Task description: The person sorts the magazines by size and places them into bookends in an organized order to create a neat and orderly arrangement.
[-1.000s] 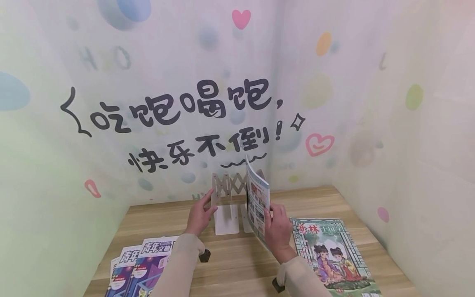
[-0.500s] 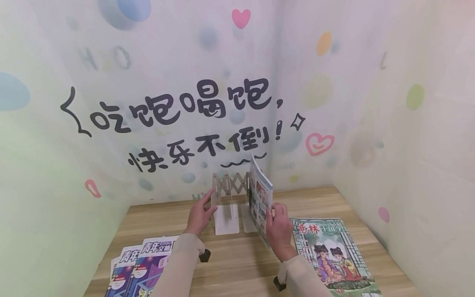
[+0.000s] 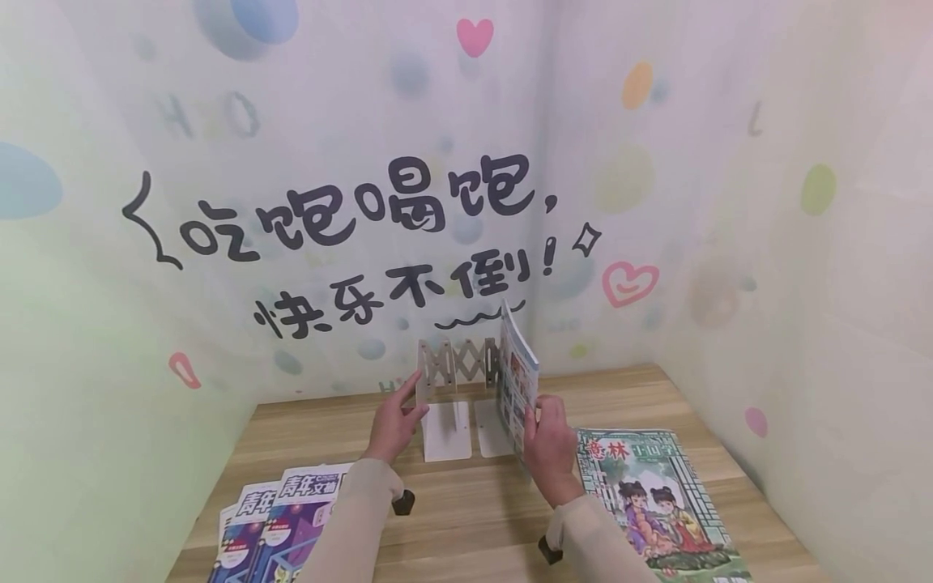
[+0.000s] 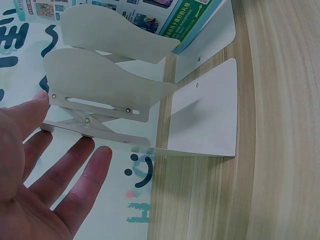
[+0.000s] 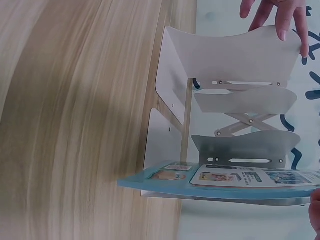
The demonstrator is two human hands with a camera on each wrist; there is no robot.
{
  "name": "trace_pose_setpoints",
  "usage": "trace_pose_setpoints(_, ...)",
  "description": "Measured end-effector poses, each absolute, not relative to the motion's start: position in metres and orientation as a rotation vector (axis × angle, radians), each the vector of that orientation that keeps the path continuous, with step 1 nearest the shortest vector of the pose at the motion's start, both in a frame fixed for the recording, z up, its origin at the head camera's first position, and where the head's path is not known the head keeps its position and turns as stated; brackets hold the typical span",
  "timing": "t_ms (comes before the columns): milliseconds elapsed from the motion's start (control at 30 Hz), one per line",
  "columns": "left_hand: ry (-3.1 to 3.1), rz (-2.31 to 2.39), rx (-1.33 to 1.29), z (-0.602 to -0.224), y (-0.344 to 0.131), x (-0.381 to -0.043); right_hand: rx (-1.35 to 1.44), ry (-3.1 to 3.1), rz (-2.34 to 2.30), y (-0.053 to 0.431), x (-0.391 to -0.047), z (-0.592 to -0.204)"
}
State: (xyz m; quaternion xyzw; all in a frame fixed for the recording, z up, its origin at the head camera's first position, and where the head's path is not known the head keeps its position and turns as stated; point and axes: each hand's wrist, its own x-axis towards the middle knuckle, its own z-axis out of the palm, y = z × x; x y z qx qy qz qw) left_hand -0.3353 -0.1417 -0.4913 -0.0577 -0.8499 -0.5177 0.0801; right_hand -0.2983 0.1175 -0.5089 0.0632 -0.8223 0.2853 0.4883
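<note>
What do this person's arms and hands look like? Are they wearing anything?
The left hand and right hand are ungloved. The sleeves are long, plain and pale beige, with a small black block beside each cuff.

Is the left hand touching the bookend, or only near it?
Touching. The right wrist view shows the left hand with fingers lapped over the edge of the bookend.

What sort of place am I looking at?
Perhaps a small booth or reading corner: decorated walls meet behind a wood-grain table, which bears an expandable bookend rack and magazines.
</note>
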Motion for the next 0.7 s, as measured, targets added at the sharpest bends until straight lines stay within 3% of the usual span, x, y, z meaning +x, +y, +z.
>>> trace_pose_setpoints(700, -2.541, -1.555, -0.154, -0.490, -0.140, -0.335, 0.285, -2.034, 0.660, 0.099, -0.298, -0.508)
